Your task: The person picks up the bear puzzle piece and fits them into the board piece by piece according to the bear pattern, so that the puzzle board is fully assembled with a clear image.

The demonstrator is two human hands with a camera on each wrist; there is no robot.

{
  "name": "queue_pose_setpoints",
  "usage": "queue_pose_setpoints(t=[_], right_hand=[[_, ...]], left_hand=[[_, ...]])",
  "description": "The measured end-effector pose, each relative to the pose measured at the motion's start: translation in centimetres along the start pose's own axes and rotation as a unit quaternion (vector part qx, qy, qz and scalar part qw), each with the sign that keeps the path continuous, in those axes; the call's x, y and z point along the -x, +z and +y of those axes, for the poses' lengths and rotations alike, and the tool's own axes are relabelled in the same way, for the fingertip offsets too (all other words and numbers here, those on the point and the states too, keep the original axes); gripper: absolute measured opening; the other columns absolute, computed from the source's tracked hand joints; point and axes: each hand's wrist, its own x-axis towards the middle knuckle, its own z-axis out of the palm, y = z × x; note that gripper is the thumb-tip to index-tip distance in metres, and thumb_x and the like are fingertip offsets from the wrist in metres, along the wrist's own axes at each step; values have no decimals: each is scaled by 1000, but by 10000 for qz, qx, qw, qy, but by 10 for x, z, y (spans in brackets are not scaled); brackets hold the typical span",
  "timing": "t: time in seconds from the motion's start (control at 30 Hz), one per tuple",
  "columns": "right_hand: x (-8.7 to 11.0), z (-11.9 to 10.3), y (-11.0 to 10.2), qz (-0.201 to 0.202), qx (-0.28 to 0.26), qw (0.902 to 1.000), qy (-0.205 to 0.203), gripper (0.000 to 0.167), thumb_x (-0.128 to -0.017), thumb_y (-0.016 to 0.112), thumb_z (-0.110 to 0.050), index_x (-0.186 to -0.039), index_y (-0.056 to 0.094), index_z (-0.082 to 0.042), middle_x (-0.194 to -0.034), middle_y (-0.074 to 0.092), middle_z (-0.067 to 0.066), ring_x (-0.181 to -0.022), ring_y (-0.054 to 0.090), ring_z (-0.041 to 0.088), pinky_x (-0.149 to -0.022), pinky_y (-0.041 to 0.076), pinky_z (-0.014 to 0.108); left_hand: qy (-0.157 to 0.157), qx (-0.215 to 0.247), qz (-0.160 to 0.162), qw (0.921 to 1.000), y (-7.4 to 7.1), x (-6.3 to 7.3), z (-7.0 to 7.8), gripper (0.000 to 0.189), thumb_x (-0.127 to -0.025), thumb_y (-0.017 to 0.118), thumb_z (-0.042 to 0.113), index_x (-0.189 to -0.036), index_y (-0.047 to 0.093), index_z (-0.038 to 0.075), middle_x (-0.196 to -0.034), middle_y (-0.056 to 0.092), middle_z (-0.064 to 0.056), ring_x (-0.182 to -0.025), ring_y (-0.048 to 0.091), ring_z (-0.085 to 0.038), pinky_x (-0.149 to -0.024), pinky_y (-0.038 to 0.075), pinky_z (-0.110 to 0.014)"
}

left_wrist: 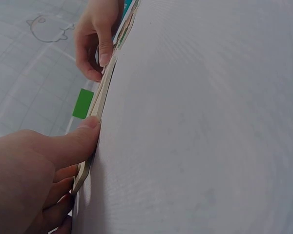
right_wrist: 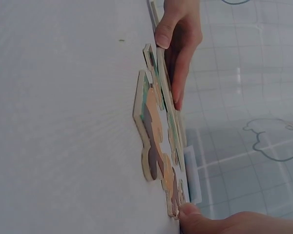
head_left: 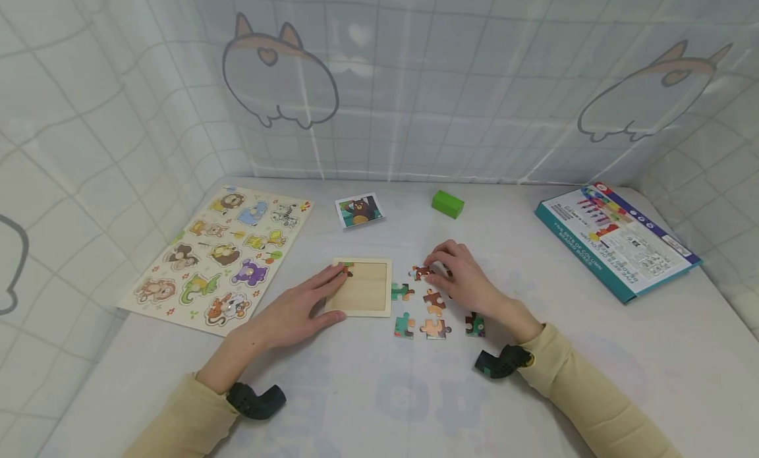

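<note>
My left hand point(head_left: 305, 306) lies over the left side of a shallow wooden puzzle tray point(head_left: 362, 311), fingers extended. Its thumb rests at the tray's near edge in the left wrist view. By the fingertips, one puzzle piece point(head_left: 348, 272) shows in the tray's far left corner. To the right of the tray, my right hand point(head_left: 465, 280) pinches a brown bear puzzle piece point(head_left: 421, 273) between thumb and curled fingers, low over the table. Several loose puzzle pieces point(head_left: 435, 329) lie around it, face up; one is partly hidden under the palm.
Behind the tray is a bear picture card point(head_left: 360, 211), with a green block point(head_left: 447, 204) to its right. An animal puzzle board point(head_left: 219, 260) lies at the left. A teal-edged box point(head_left: 617, 240) sits at the far right. Tiled-pattern curtain point(head_left: 415, 82) hangs behind the table.
</note>
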Motion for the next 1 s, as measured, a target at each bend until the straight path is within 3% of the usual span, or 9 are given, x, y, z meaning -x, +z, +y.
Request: queue_pose_setpoints(t=[0.57, 1.0], right_hand=[[0, -3, 0, -65, -134, 9999, 24, 18, -95, 68, -12, -110, 65, -3, -113, 59, 9, -106, 47, 26, -90, 44, 41], [1, -5, -2, 113, -147, 9994, 282, 27, -96, 67, -13, -120, 65, -1, -106, 67, 8, -96, 50, 22, -81, 47, 36]], left_hand=[[17, 44, 40, 10000, 2, 0, -2, 75, -96, 63, 46, -156, 34, 12, -167, 22, -2, -153, 22, -26, -121, 30, -47], [9, -9, 49, 10000, 2, 0, -2, 75, -96, 62, 47, -157, 34, 13, -167, 22, -1, -153, 22, -26, -121, 30, -47]])
